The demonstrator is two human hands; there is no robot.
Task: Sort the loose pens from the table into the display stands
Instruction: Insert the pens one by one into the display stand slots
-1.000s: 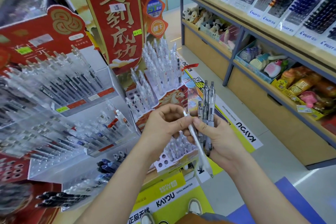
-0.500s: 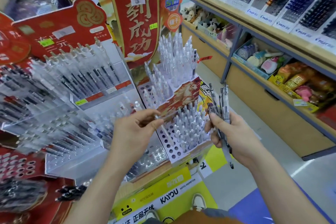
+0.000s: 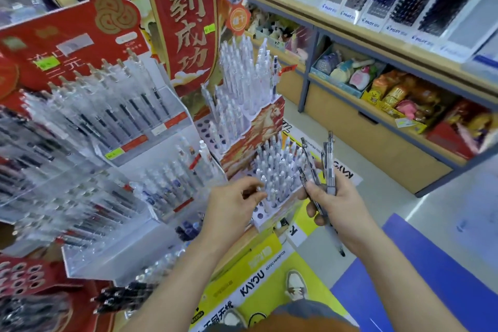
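Note:
My right hand [image 3: 342, 205] grips a bundle of several grey clear pens [image 3: 327, 167], clips up and tips pointing down past my palm. My left hand [image 3: 229, 210] is at the left edge of the lower tier of a white stepped pen stand [image 3: 265, 122] with a horse picture. Its thumb and forefinger pinch the top of a clear pen [image 3: 262, 184] standing among the others there. Many clear pens fill the lower tier [image 3: 280, 167] and the upper tiers [image 3: 242, 75]. Empty holes show in the front row [image 3: 260, 215] and on the middle step.
Acrylic racks of clear and dark pens [image 3: 107, 121] crowd the left, under red card signs. A red banner [image 3: 183, 21] hangs behind the stand. A wooden shelf unit [image 3: 377, 43] with Pilot pens and toys runs along the right. Below are a yellow KAYOU box [image 3: 253, 277] and my shoe [image 3: 296, 286].
My left hand drew one pen from the bundle, carried it left, then brought it down to the stand's lower tier. The right hand kept the bundle and shifted slightly right as my view turned.

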